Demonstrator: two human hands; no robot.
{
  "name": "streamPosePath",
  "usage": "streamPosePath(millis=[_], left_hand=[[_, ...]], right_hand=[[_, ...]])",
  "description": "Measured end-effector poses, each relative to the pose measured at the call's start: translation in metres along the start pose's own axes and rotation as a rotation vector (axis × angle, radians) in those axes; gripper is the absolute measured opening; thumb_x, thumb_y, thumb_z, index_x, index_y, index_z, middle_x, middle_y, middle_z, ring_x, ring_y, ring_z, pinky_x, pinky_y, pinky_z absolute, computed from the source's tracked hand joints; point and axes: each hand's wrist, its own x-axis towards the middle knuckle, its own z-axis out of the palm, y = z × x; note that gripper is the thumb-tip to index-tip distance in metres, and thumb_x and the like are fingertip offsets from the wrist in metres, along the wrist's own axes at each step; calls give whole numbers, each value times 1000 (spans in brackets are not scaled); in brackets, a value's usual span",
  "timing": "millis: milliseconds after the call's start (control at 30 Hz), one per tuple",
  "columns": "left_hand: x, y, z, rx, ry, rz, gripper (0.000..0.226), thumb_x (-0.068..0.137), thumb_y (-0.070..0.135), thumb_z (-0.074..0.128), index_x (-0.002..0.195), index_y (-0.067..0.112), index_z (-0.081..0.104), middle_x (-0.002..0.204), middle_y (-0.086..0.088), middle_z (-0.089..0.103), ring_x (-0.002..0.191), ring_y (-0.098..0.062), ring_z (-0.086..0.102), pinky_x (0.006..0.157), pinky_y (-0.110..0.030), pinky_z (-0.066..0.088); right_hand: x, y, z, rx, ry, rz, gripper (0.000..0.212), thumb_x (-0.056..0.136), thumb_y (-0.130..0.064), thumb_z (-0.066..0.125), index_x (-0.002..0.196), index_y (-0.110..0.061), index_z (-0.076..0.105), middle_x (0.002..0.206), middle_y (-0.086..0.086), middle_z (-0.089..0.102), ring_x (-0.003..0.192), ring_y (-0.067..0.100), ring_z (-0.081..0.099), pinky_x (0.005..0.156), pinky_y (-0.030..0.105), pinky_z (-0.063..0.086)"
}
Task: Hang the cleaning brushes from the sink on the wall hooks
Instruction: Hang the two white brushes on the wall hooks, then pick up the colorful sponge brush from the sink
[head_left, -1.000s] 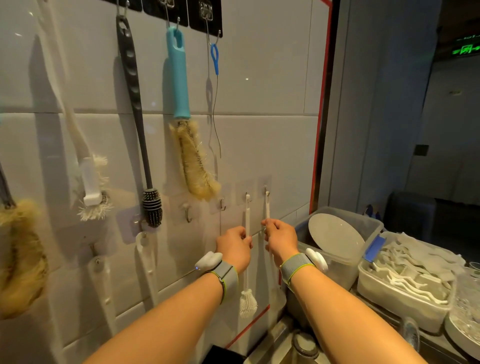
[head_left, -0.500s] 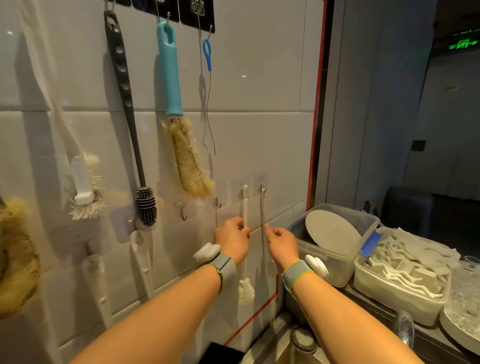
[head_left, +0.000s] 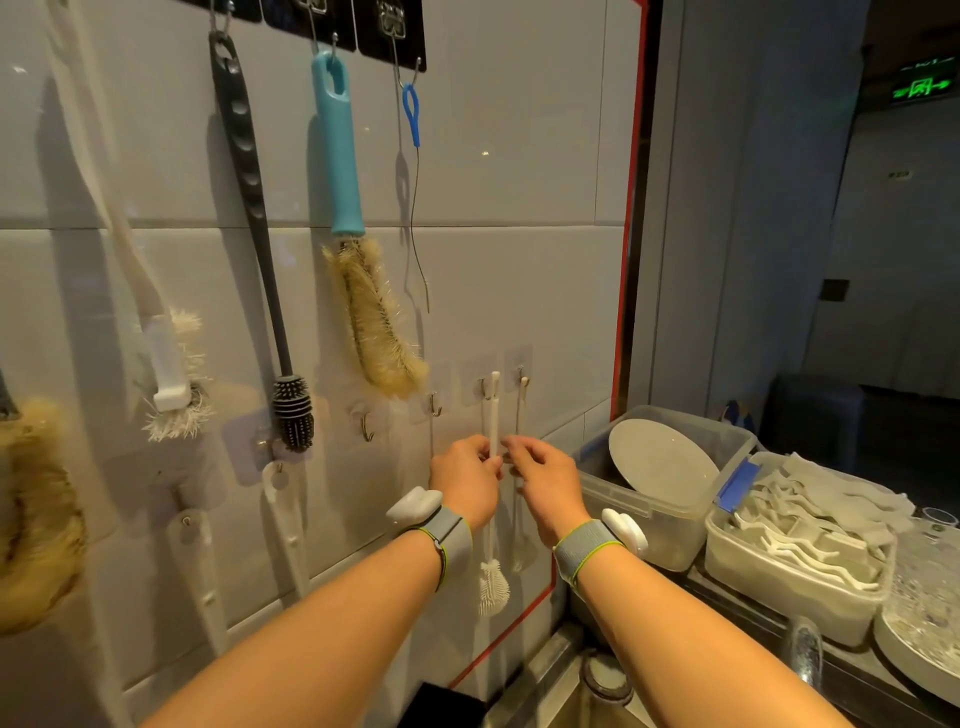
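Two thin white brushes are at the lower row of wall hooks. My left hand (head_left: 467, 480) is closed on the stem of the left thin white brush (head_left: 493, 584); its handle top stands beside a small hook (head_left: 485, 388), and I cannot tell whether it hangs from it. The right thin white brush (head_left: 521, 415) hangs from the last hook (head_left: 522, 382). My right hand (head_left: 548, 480) is in front of its lower part with fingers apart, fingertips close to the left brush's stem.
Higher on the tiled wall hang a black silicone brush (head_left: 293, 410), a teal-handled bristle brush (head_left: 337, 156) and a blue-looped wire brush (head_left: 411, 114). Two small hooks (head_left: 367, 426) (head_left: 435, 405) are bare. At right stand a clear tub with a plate (head_left: 662, 467), a tub of white utensils (head_left: 800, 540) and glassware.
My right hand let go of the right thin brush, which stays on its hook, and drifted left toward the brush in my left hand. The left hand kept its grip.
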Motion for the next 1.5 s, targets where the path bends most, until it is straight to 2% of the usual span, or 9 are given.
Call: streamPosePath(millis=[67, 133, 333, 567, 767, 933, 1167, 1300, 1500], left_hand=[[1, 2, -1, 15, -4, 5, 14, 93, 12, 59, 89, 13, 72, 89, -15, 77, 83, -38, 74, 75, -49, 63], [1, 2, -1, 35, 2, -6, 18, 91, 11, 56, 85, 15, 72, 88, -16, 77, 81, -40, 73, 72, -50, 63], [-4, -16, 2, 106, -9, -42, 18, 91, 12, 56, 89, 16, 73, 90, -18, 77, 83, -39, 72, 76, -48, 62], [-18, -27, 2, 295, -55, -90, 20, 94, 19, 59, 98, 6, 75, 106, -20, 76, 106, -39, 67, 86, -37, 53], [-68, -73, 12, 406, -203, -95, 24, 88, 11, 58, 106, 9, 74, 112, -21, 74, 110, -40, 66, 91, -39, 53], [-151, -158, 73, 641, -525, -103, 33, 93, 6, 50, 121, 15, 66, 122, -18, 69, 114, -38, 63, 91, -40, 53], [-245, -269, 137, 820, -874, -133, 39, 94, 26, 58, 132, 17, 60, 130, -13, 66, 121, -32, 61, 95, -36, 51], [-272, -328, 184, 821, -1061, -175, 41, 97, 28, 56, 134, 13, 56, 134, -15, 62, 121, -33, 60, 98, -37, 53], [-272, -385, 244, 932, -1069, -92, 32, 99, 23, 48, 128, 15, 60, 130, -12, 62, 120, -28, 60, 97, -34, 49]], right_hand=[[-3, -16, 9, 92, -57, -18, 15, 94, -17, 56, 100, -15, 70, 76, -2, 68, 66, 5, 60, 54, 11, 47], [-7, -27, 18, 99, -78, -30, 16, 94, -16, 55, 100, -10, 69, 72, 4, 62, 61, 10, 53, 49, 15, 45], [-13, -20, 28, 32, -37, 30, 19, 92, -6, 56, 99, 5, 69, 81, 13, 64, 60, 11, 52, 53, 23, 42], [-23, 2, 16, -101, 1, 26, 13, 88, -11, 64, 77, -17, 68, 70, 2, 64, 64, 12, 51, 68, 27, 44], [-87, 79, -21, -403, 38, 145, 7, 82, -21, 70, 83, -15, 74, 74, -2, 68, 70, 10, 57, 71, 25, 45], [-190, 190, -73, -655, -80, 390, 12, 81, -26, 71, 84, -15, 74, 82, 2, 74, 81, 19, 66, 75, 29, 47], [-302, 288, -140, -933, -126, 785, 43, 87, -38, 64, 124, -16, 58, 120, 14, 66, 115, 33, 58, 96, 36, 47], [-339, 347, -166, -1046, -79, 966, 33, 94, -30, 54, 115, -6, 61, 122, 18, 64, 115, 34, 58, 94, 35, 46], [-355, 419, -168, -976, -158, 1028, 26, 92, -19, 53, 102, -5, 71, 109, 15, 71, 104, 32, 64, 84, 32, 49]])
